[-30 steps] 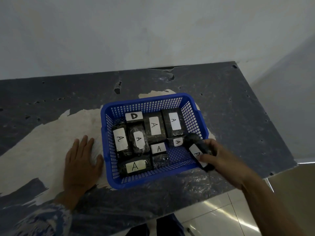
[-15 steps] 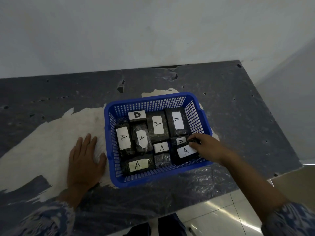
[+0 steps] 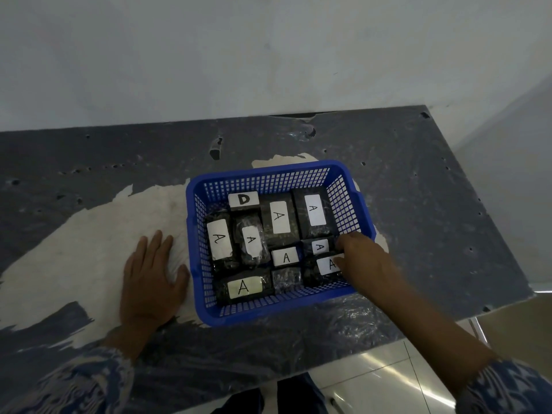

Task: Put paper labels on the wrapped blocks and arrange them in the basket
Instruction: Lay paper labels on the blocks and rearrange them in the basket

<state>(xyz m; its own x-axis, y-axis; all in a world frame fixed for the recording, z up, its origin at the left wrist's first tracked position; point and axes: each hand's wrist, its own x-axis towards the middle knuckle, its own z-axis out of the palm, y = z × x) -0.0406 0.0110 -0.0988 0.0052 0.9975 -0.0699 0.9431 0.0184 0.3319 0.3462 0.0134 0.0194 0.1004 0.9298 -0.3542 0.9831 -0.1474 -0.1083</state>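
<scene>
left hand (image 3: pixel 150 282) flat, fingers spread on surface (image 3: pixel 433 204) just left of basket (image 3: pixel 363 210) | right hand (image 3: pixel 363 261) in basket's near-right corner, fingers bent onto labelled wrapped block (image 3: pixel 321 268), hold unclear | basket mid-surface, full of wrapped blocks, labels up, D block (image 3: pixel 243 200) at far-left corner

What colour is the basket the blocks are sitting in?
Blue, with a mesh-like grid of holes in its walls; the basket shows clearly in the head view.

Paper labels on the wrapped blocks in the basket (image 3: pixel 363 204): one label (image 3: pixel 243 199) reads "D"; seven others, e.g. (image 3: pixel 280 217), read "A".
</scene>
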